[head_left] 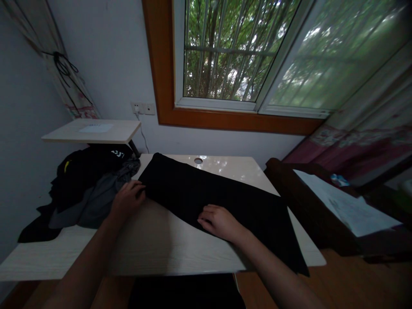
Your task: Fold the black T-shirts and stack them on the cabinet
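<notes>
A long black garment (225, 189), shaped like trousers folded lengthwise, lies flat and slantwise across the pale wooden desk (144, 244). At its narrow left end, the fingers of my left hand (129, 198) are closed on the corner of the cloth. My right hand (220, 223) rests at the near edge, about the middle of its length, with thumb and curled fingers pinched together on the fabric. The wider end reaches the right side of the desk, and its tip hangs past the front edge.
A pile of black and grey clothes (86, 184) sits at the left under a raised shelf (125, 131) bearing a paper (96, 128). Behind the desk are a wall socket (141, 108) and a barred window. To the right stands dark brown furniture (309, 206) with a white sheet (347, 206).
</notes>
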Demonstrator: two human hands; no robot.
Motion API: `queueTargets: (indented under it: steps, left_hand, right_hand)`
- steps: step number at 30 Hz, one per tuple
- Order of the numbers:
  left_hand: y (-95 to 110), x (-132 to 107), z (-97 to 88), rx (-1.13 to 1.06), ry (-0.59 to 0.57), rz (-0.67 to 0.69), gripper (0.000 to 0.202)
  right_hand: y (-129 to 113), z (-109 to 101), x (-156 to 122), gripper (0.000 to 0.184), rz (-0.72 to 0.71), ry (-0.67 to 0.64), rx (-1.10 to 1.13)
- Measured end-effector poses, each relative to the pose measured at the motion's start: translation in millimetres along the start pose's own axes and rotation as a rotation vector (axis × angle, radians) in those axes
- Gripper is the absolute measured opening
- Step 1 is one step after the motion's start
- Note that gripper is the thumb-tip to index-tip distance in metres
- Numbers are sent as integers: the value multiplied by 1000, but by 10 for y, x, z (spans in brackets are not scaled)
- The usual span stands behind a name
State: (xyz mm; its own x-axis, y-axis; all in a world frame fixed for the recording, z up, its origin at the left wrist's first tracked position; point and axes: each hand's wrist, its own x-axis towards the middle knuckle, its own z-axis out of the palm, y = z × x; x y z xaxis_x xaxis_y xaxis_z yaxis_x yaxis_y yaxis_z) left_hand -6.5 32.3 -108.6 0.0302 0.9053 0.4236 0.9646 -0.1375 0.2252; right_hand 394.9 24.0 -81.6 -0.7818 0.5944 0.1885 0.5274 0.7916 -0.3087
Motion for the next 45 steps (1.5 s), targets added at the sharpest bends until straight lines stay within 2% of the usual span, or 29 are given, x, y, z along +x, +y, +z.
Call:
queueTargets:
  steps: [4, 7, 11, 14, 19, 24, 34, 45]
  left_hand:
    - [78, -19, -17, -34, 42, -224, 42]
    - [126, -9, -5, -121, -55, -417, 55]
    - [177, 42, 22, -265, -130, -535, 75]
    - [175, 107, 67, -348, -128, -614, 82]
    - [71, 208, 181, -359, -93, -672, 92]
    - [-19, 251, 255, -384, -88, -688, 96]
    - [13, 223, 300, -367, -52, -721, 99]
    - [-6, 130, 346, -539, 101, -688, 76]
  right_hand:
    - [356, -128, 17, 18, 146, 117, 39]
    - [758, -176, 0, 22, 229, 224, -9]
    - [1237, -136, -87, 33, 354, 293, -139]
    - [1417, -43, -166, 36, 419, 293, -200]
    - [1443, 93, -242, 39, 445, 309, -249]
    - [1401, 98, -253, 40, 444, 332, -264]
    - [1395, 113, -389, 43, 490, 363, -295]
    - [1505, 74, -547, 43, 503, 376, -279]
